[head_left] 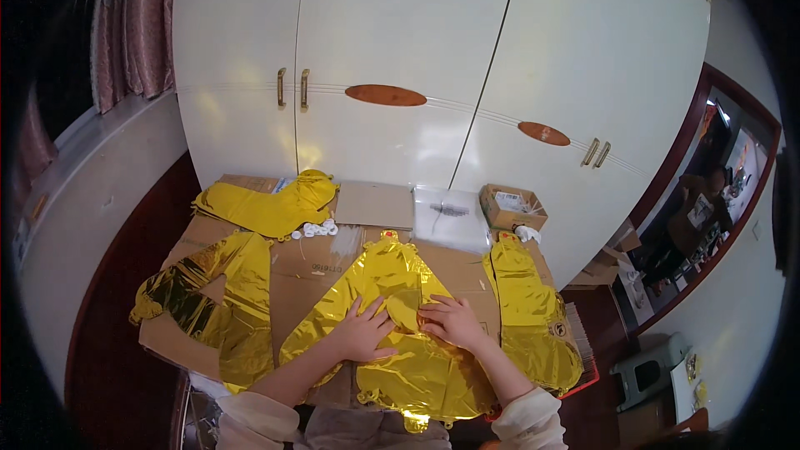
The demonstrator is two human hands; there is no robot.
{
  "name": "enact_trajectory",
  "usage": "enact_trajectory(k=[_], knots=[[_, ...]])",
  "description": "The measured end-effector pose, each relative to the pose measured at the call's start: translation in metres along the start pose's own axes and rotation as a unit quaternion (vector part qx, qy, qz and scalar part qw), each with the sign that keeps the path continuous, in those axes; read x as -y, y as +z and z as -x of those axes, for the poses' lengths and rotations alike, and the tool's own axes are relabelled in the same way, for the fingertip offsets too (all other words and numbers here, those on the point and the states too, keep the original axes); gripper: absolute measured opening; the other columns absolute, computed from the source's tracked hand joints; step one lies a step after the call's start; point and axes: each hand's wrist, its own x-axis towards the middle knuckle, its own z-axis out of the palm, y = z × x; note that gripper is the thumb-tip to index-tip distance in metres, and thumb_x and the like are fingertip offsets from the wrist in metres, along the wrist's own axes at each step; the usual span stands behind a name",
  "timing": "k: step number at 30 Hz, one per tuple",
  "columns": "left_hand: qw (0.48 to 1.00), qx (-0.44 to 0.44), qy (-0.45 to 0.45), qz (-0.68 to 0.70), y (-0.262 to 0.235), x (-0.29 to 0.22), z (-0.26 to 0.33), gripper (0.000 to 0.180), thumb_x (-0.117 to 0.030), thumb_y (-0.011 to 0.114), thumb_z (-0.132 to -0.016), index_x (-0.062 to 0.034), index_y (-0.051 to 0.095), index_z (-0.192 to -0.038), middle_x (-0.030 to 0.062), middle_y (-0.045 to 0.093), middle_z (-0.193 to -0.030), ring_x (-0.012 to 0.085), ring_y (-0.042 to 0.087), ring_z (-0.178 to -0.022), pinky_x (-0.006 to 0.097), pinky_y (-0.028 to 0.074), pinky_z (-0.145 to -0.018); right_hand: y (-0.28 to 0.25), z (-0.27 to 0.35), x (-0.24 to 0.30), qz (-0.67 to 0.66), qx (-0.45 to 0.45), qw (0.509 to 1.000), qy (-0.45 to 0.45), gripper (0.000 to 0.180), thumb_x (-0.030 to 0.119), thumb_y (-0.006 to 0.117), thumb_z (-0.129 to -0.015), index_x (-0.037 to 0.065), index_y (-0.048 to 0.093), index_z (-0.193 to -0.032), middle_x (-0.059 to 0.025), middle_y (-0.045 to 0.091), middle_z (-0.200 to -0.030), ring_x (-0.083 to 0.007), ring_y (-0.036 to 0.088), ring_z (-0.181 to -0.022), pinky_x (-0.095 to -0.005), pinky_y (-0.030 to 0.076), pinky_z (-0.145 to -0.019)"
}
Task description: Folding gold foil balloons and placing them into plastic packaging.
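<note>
A deflated gold foil balloon point(392, 271) lies spread on the cardboard-covered table in front of me, its lower edge reaching the near side. My left hand point(364, 331) rests on the left of its middle, palm down with the fingers apart. On the right of the middle, my right hand point(452, 322) lies on the foil with its fingers stretched toward the left hand. Between the two hands the foil is folded over and creased. Another gold foil balloon point(246, 283) lies to the left, partly folded, and a folded one point(529, 300) lies to the right.
More flat gold foil point(267, 204) is stacked at the back left, beside small white rolls point(315, 229). A cardboard sheet point(375, 204), clear plastic bags point(450, 217) and a small cardboard box point(512, 208) line the back. White cupboards stand behind; a grey stool point(650, 371) is at right.
</note>
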Motion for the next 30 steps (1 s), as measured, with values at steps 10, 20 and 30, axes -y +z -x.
enact_trajectory(k=[10, 20, 30], knots=[[1.0, -0.013, 0.01, -0.015, 0.006, 0.001, 0.0, 0.073, -0.063, 0.045, -0.09, -0.0059, 0.046, -0.136, 0.015, 0.044, -0.14, 0.0385, 0.027, -0.14, 0.067, 0.019, -0.109, -0.017, -0.031, -0.006, 0.054, 0.175, 0.983, 0.016, 0.086, 0.069, 0.062, -0.073, 0.024, 0.042, -0.144, 0.0032, 0.038, -0.151, -0.0261, 0.029, -0.142, -0.0489, 0.025, -0.111], [1.0, 0.009, 0.008, -0.021, 0.001, 0.001, 0.0, 0.074, -0.063, 0.043, -0.091, -0.0047, 0.047, -0.136, 0.0152, 0.043, -0.142, 0.0372, 0.026, -0.141, 0.067, 0.019, -0.109, -0.028, -0.052, -0.002, 0.069, 0.271, 0.959, 0.052, 0.114, 0.073, 0.071, -0.062, 0.023, 0.024, -0.152, 0.0005, 0.024, -0.158, -0.031, 0.021, -0.145, -0.0506, 0.023, -0.113], [0.994, -0.067, 0.07, -0.048, -0.036, -0.029, -0.041, 0.016, -0.019, 0.059, -0.08, -0.0089, 0.061, -0.092, 0.004, 0.06, -0.093, 0.0224, 0.059, -0.089, 0.039, 0.045, -0.079, -0.024, -0.05, -0.009, 0.039, 0.252, 0.966, 0.041, 0.117, 0.073, 0.072, -0.059, 0.022, 0.024, -0.152, -0.0025, 0.027, -0.157, -0.0319, 0.022, -0.144, -0.0499, 0.02, -0.115]])
